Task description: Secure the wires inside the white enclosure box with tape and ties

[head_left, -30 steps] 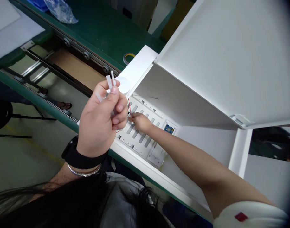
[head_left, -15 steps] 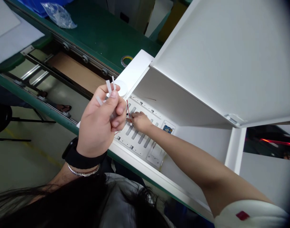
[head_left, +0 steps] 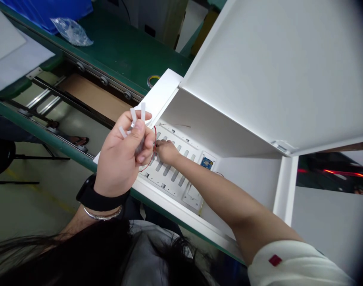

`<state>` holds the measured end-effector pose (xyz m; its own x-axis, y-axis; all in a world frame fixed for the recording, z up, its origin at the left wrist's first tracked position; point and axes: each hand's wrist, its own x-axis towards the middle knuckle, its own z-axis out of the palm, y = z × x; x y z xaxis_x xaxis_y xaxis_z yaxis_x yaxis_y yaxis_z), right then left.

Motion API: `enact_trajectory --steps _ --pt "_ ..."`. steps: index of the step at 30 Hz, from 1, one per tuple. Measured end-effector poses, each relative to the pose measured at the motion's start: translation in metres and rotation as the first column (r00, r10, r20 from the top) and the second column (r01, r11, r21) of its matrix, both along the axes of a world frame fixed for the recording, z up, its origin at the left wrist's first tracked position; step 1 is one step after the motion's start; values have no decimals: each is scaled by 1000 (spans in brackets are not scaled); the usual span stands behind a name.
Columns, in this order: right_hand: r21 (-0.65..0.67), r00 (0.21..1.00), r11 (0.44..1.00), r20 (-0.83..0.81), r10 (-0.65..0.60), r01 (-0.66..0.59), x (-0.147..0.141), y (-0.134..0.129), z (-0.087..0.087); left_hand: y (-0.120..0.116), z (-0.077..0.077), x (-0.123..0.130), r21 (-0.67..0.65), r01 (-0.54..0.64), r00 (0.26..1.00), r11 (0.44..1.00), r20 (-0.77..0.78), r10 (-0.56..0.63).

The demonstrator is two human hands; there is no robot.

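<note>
My left hand is raised in front of the cabinet's left end, its fingers pinched around several short white strips that stick up from between them. My right hand reaches down into the open white cabinet. Its bent fingers are at a thin red wire, against a white slotted panel; the fingertips are partly hidden. A small white connector hangs by the fingers. Further right on the panel side sits a blue circuit board.
The cabinet's large door stands raised at right. A tape roll lies on the green bench, with a clear plastic bag and a blue bin farther left. At left run conveyor rails; a person's foot shows below.
The view has shifted slightly, moving the cabinet left in the picture. My right hand stays at the wire and panel, and the strips in my left hand have tilted a little.
</note>
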<state>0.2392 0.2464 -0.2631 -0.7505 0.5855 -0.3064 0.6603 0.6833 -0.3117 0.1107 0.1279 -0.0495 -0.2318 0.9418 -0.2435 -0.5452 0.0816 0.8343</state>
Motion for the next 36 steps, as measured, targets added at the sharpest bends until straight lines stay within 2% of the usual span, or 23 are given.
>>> enact_trajectory --steps 4,10,13,15,16,17,18,19,20,22,24,26,28,33,36 --pt "12 998 999 -39 45 -45 -3 1 4 0 -1 1 20 8 1000 1000 -17 -8" --pt "83 991 988 16 133 -134 1 -10 14 -2 -6 2 81 27 998 996 -57 -23" --pt "137 990 984 99 102 -115 16 -6 32 -3 -10 3 110 51 994 993 -105 -39" --pt "125 989 992 147 13 -31 32 4 59 -4 -12 4 86 78 983 993 -174 -62" --pt "92 987 994 144 -68 55 40 8 78 -4 -13 4 60 89 970 994 -230 -73" --pt "57 981 985 97 -170 165 48 12 100 -4 -14 4 26 97 950 995 -302 -84" --pt "5 969 969 -17 -248 248 55 13 124 -5 -14 4 -12 107 918 994 -383 -103" --pt "-59 944 959 -172 -282 276 61 11 148 -5 -14 4 -52 121 879 991 -459 -131" --pt "-98 898 958 -333 -287 269 65 7 171 -4 -14 4 -90 141 837 986 -521 -167" --pt "-86 796 979 -572 -199 183 68 -9 207 -3 -13 4 -144 205 771 968 -585 -250" --pt "-11 748 999 -662 -44 49 65 -27 226 -2 -12 3 -157 274 741 949 -594 -313" --pt "51 730 998 -682 51 -22 61 -42 230 0 -11 2 -148 304 738 941 -588 -331" --pt "69 716 998 -695 57 -12 58 -50 225 1 -11 2 -141 300 743 943 -586 -324" --pt "90 680 993 -734 10 82 60 -53 218 1 -13 3 -138 307 724 942 -608 -325" --pt "57 665 973 -739 -108 222 65 -54 219 0 -13 3 -148 307 721 940 -609 -331"
